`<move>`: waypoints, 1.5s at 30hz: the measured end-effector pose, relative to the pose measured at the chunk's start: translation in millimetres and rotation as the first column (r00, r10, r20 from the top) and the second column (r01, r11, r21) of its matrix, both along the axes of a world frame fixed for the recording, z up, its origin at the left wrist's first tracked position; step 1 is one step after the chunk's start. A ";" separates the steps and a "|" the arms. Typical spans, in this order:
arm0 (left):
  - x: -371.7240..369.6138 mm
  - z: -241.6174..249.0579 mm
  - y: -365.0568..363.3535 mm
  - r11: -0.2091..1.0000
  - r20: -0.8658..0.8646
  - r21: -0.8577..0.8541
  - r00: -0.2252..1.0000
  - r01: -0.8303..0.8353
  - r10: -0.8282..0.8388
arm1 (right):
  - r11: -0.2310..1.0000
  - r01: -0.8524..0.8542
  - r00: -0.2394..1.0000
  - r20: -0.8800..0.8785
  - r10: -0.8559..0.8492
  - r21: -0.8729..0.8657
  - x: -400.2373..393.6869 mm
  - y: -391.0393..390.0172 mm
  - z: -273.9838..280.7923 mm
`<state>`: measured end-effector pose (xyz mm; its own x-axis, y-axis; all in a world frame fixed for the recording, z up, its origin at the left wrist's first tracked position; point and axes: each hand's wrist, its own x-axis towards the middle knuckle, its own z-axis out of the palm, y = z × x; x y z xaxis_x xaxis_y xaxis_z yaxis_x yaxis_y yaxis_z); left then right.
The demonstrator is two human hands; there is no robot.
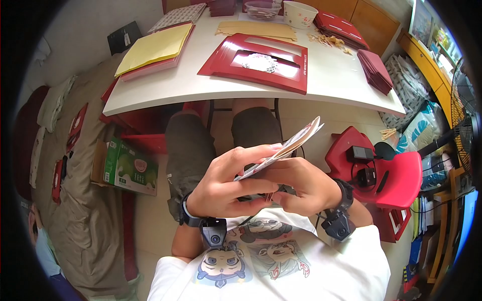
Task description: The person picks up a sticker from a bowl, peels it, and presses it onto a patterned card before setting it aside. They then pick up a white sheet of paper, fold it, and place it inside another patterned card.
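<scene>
Both my hands hold a thin stack of patterned paper cards (296, 139) above my lap, edge-on to the camera. My left hand (232, 179) grips the stack from the left, fingers curled over its top. My right hand (301, 186) supports it from beneath on the right. Each wrist carries a black band with a small camera. On the white table (201, 85) beyond my knees lies a flat red folder with a window cut-out (258, 62) and a lace-patterned piece inside it.
The table also carries a yellow sheet pile (155, 47), tan card sheets (258, 30), a white bowl (299, 13) and red stacks (374, 70). A red stool with black chargers (381, 170) stands right. A green carton (129, 168) lies left on the floor.
</scene>
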<state>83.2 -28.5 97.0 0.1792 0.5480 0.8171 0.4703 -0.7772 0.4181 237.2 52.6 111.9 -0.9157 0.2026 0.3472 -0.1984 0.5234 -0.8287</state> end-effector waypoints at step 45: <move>3.6 0.5 -3.8 0.998 -0.052 0.022 0.997 -0.060 0.061 | 0.998 0.031 1.000 -0.003 -0.031 -0.049 2.2 -4.6 -5.7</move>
